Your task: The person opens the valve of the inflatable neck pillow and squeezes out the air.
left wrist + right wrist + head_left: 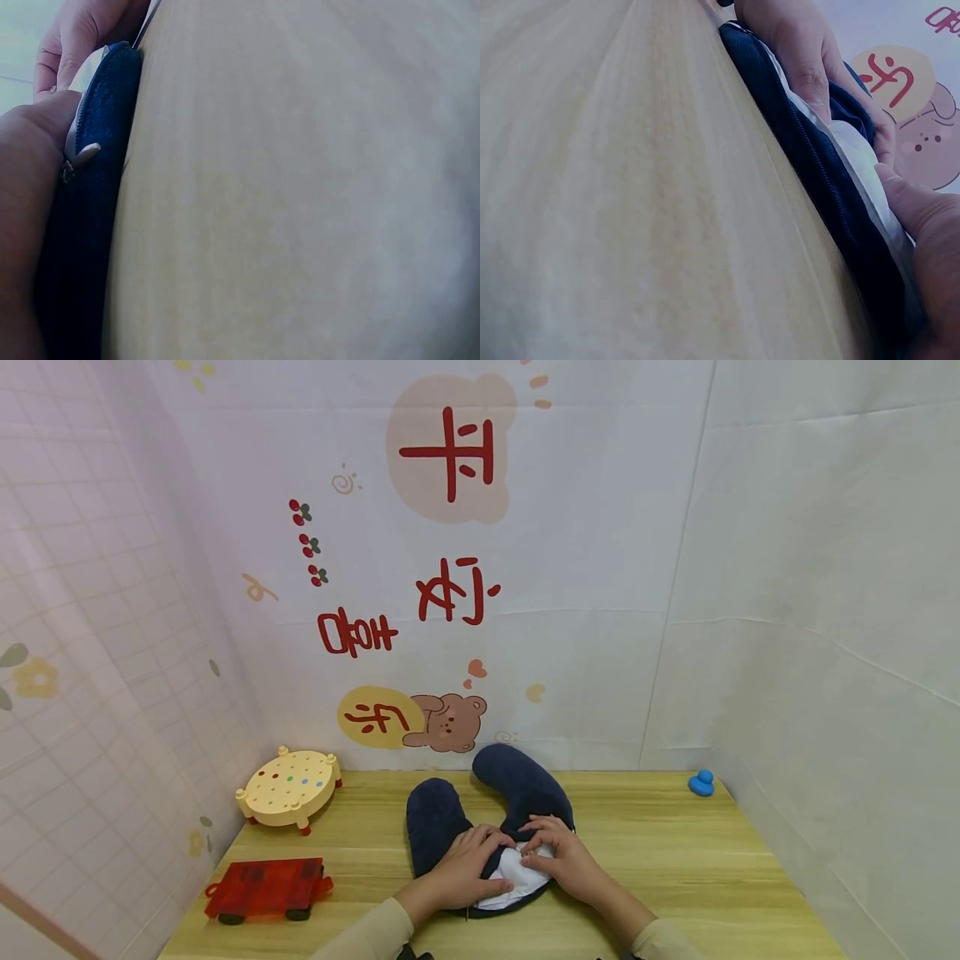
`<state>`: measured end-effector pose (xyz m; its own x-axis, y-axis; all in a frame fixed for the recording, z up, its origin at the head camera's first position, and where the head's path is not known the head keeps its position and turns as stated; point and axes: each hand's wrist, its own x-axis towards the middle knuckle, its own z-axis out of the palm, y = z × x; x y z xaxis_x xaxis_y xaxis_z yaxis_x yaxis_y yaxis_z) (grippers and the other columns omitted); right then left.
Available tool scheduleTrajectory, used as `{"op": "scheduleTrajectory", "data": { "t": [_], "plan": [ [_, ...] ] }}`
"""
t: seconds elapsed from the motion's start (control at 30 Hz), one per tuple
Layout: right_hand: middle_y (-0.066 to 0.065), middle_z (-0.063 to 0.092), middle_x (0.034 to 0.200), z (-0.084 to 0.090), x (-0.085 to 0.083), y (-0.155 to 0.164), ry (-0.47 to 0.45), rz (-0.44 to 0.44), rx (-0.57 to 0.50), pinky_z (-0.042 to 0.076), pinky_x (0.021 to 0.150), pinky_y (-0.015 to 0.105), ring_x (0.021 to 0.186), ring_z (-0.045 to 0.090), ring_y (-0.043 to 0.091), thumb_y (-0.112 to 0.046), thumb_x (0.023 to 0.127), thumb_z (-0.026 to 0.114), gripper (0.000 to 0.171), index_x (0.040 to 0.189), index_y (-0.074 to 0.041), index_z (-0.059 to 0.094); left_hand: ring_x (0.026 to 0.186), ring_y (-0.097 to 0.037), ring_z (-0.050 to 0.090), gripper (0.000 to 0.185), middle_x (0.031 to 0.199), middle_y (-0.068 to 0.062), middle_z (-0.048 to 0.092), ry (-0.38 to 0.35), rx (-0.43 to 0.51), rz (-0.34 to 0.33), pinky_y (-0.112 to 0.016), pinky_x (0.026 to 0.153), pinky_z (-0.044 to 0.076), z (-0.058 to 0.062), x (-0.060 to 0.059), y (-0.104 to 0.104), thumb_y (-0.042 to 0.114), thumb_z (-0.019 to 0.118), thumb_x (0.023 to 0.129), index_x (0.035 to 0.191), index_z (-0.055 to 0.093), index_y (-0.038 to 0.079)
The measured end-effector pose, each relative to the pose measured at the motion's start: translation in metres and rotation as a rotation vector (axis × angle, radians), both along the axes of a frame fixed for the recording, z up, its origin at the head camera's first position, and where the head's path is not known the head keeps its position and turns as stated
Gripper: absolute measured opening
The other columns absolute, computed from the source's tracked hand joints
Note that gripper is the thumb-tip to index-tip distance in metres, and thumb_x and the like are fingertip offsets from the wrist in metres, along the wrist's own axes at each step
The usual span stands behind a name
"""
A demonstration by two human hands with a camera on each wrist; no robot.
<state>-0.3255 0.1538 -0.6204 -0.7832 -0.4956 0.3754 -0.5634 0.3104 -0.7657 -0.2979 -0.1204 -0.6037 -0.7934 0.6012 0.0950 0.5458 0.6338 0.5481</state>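
Note:
A navy U-shaped neck pillow (438,822) lies on the table with its curved end towards me. Its cover is unzipped there, and the white inner (512,881) shows through the opening. My left hand (461,864) grips the left side of the opening, thumb on the white fabric and fingers over the navy cover. At the right side, my right hand (566,860) pinches the white inner between thumb and fingers. A zipper pull (88,155) hangs by the left hand in the left wrist view. The zipper teeth (821,161) run along the near edge in the right wrist view.
A round cream stand (288,787) with short legs sits at the back left of the wooden table (652,860). Before it is a red toy wagon (266,887) with black wheels. A small blue toy (702,783) is at the back right. Printed cloth walls enclose the table.

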Motion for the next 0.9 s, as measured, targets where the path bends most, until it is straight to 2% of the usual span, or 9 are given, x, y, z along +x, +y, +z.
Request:
{"op": "scheduleTrajectory", "data": {
  "t": [0.23,0.43,0.67,0.9],
  "plan": [
    [0.007,0.074,0.134,0.0015,0.0019,-0.0017,-0.002,-0.015,-0.017,0.020,0.121,0.080,0.146,0.051,0.048,-0.015,0.092,0.089,0.014,0.097,-0.025,0.081,0.141,-0.021,0.046,0.055,0.153,0.010,0.044,-0.012,-0.003,-0.001,-0.061,0.122,0.034,-0.0003,-0.0003,0.0002,0.064,0.069,0.104,0.151,0.055,0.039],
    [0.014,0.074,0.132,0.0004,0.0033,-0.0050,0.004,-0.044,-0.012,0.020,0.119,0.083,0.144,0.051,0.053,-0.004,0.090,0.088,0.014,0.094,-0.014,0.080,0.141,-0.021,0.046,0.055,0.154,0.010,0.045,-0.015,-0.003,0.005,-0.061,0.122,0.034,-0.0002,-0.0006,0.0006,0.064,0.071,0.103,0.150,0.055,0.039],
    [0.009,0.074,0.133,0.0024,0.0037,-0.0041,0.000,-0.033,-0.016,0.019,0.121,0.081,0.145,0.051,0.050,-0.008,0.091,0.089,0.014,0.095,-0.019,0.081,0.141,-0.021,0.045,0.055,0.154,0.010,0.044,-0.022,-0.002,0.003,-0.061,0.122,0.033,0.0024,0.0003,0.0006,0.063,0.071,0.103,0.150,0.055,0.038],
    [0.016,0.074,0.131,0.0033,0.0052,-0.0069,0.012,-0.044,-0.018,0.017,0.120,0.083,0.144,0.050,0.055,-0.001,0.089,0.087,0.014,0.094,-0.011,0.080,0.141,-0.021,0.045,0.055,0.154,0.009,0.044,-0.015,-0.008,0.002,-0.061,0.122,0.034,0.0001,-0.0006,0.0002,0.063,0.070,0.104,0.150,0.055,0.038]
  ]
}}
